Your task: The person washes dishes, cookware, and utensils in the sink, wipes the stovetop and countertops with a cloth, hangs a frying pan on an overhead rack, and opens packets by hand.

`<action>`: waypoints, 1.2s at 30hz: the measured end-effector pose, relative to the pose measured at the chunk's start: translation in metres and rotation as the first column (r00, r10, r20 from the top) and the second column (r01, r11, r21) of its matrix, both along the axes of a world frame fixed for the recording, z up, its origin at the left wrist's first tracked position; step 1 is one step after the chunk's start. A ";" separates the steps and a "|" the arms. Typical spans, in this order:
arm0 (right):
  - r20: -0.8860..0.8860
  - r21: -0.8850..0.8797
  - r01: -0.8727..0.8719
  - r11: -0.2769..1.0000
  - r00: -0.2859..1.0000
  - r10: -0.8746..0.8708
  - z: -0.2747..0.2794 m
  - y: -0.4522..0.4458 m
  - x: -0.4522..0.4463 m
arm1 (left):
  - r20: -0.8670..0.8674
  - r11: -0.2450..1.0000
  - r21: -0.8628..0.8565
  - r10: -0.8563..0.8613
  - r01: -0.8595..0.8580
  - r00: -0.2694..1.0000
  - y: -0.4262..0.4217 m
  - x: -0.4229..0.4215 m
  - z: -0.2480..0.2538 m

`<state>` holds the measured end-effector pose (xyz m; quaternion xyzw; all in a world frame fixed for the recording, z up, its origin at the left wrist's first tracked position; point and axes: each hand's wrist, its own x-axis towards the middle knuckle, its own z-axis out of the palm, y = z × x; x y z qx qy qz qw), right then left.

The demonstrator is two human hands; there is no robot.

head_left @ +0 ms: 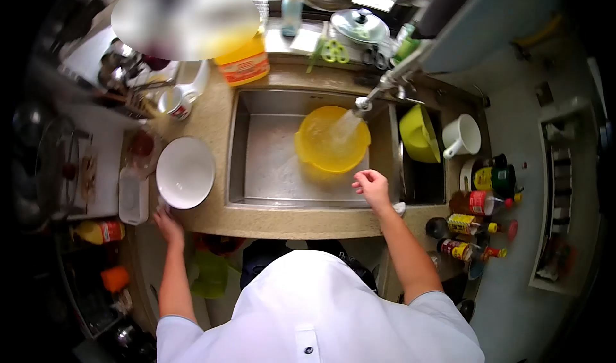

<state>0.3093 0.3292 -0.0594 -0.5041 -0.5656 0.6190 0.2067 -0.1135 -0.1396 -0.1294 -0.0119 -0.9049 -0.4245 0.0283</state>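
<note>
A white bowl [185, 172] rests on the counter left of the sink. My left hand [168, 226] is at the bowl's lower left rim, its fingertips slightly blurred; whether they grip the rim is unclear. My right hand [373, 188] hovers over the sink's front edge, fingers loosely curled together, with nothing visible in them. Just beyond it, a yellow basin [309, 142] sits in the steel sink [266, 164]. Water from the faucet [364, 102] runs into this basin.
A clear plastic container [133, 196] stands left of the bowl, and a mug [174, 103] behind it. Right of the basin are a green-yellow scoop [418, 134] and a white dipper [463, 136]. Several bottles [478, 202] line the right side. A glass lid [360, 28] lies at the back.
</note>
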 end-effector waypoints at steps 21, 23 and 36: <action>0.554 0.476 0.043 0.878 0.761 -0.338 0.029 0.298 -0.046 | -0.010 0.739 -0.482 -0.542 0.471 0.840 0.147 0.183 0.081; 0.607 0.459 0.020 0.888 0.722 -0.331 0.022 0.316 -0.050 | -0.099 0.705 -0.368 -0.678 0.606 0.728 0.195 0.194 0.091; 0.937 0.082 -0.635 0.768 0.312 0.158 -0.001 -0.011 0.102 | 0.473 0.245 0.344 -0.879 0.906 0.058 0.380 0.243 0.051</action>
